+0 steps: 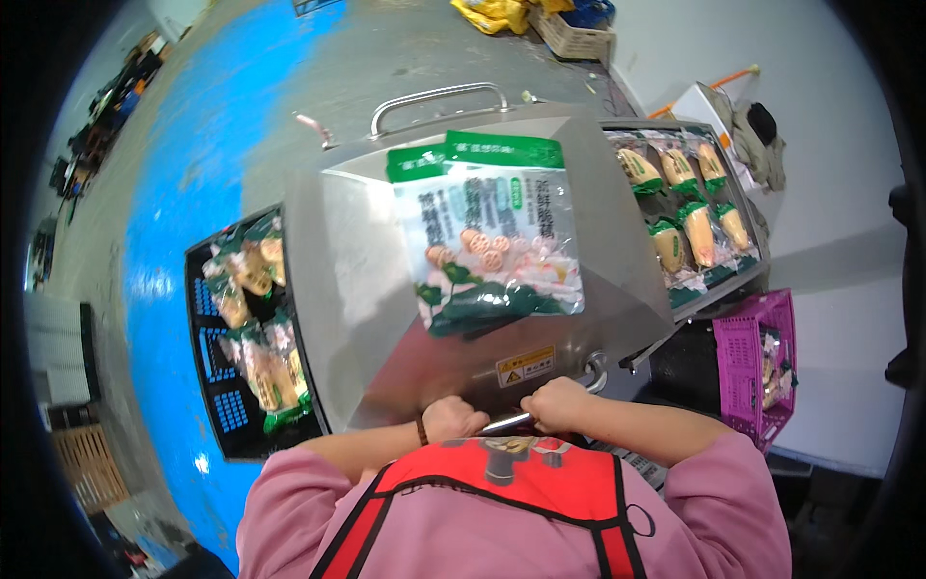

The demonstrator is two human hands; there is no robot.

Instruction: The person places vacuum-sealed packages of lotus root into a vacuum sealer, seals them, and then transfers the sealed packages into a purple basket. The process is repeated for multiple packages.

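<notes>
My left hand [455, 420] and my right hand [559, 404] are both closed around the metal handle bar [506, 423] at the near edge of a steel machine lid [362, 280]. The bar shows between my two fists. On top of the lid lie overlapping printed pouches [497, 232], with green top bands and a picture of sliced lotus root. A yellow warning label [527, 367] is stuck on the lid's near slope, just beyond my hands.
A black crate [207, 386] of filled packs stands left of the machine. To the right, several filled packs [696, 232] lie on the machine's bed. A purple basket [738, 372] is at the near right. Another metal handle [439, 92] curves up at the lid's far edge.
</notes>
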